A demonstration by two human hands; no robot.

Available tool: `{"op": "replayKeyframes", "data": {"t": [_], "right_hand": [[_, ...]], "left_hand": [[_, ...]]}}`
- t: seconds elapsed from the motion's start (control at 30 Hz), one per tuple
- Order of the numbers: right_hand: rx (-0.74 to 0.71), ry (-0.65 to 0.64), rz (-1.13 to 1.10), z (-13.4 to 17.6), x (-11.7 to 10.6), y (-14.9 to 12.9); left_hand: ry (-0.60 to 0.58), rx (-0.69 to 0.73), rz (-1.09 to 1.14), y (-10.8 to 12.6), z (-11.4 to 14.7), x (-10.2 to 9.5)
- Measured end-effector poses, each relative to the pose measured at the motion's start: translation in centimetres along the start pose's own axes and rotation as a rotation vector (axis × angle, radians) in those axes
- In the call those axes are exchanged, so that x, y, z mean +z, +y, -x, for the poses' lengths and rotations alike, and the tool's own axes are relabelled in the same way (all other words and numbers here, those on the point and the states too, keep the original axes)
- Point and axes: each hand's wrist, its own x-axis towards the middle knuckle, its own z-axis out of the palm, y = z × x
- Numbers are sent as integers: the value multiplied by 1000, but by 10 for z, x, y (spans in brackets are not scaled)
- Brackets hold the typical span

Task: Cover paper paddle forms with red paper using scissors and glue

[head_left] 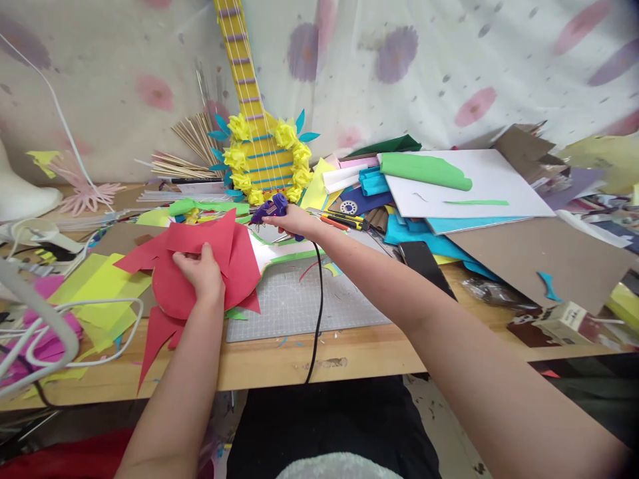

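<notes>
My left hand (pixel 200 271) is closed on the red paper (pixel 172 283), its thumb and fingers at the edge of a folded flap. The red sheets cover the round end of a flat guitar-shaped piece, whose white neck with green edges (pixel 287 251) extends to the right. In my right hand (pixel 292 221) is a purple hot glue gun (pixel 274 207), held above the neck, just right of the red paper. A black cord (pixel 318 306) hangs down over the table edge from it. My fingers partly hide the glue gun's handle.
Behind stands a yellow paper guitar (pixel 264 156) with yellow flowers. A grey cutting mat (pixel 279 309) lies under the work. At right are a black phone (pixel 424 266), white board (pixel 499 179) and brown cardboard (pixel 539 253). Yellow paper (pixel 107 286) and white cables (pixel 64 332) lie left.
</notes>
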Motion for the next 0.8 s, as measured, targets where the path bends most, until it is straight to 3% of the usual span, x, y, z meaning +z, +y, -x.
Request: {"op": "replayKeyframes", "data": {"t": [0.27, 0.47, 0.63, 0.8], "right_hand": [[-31, -7, -188, 3, 7, 20], [-130, 139, -206, 5, 19, 47], [-51, 163, -260, 15, 19, 67], [-44, 187, -206, 14, 11, 56]], "left_hand": [[-36, -80, 120, 0, -2, 9], [-51, 54, 254, 5, -16, 3], [-39, 99, 159, 3, -25, 0], [-136, 99, -4, -8, -20, 5]]}}
